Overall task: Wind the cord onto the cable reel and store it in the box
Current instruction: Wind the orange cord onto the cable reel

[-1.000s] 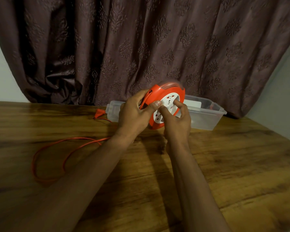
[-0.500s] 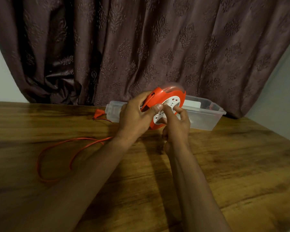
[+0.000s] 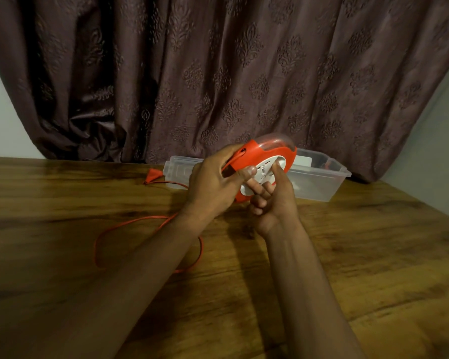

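Left hand curled round the orange cable reel, steadying it above the table; right hand fingers bent against its white face, presumably to turn it; cord looped loose behind; clear box beyond, holding something white, unidentifiable.

A dark patterned curtain hangs behind a wooden table, pale wall at right
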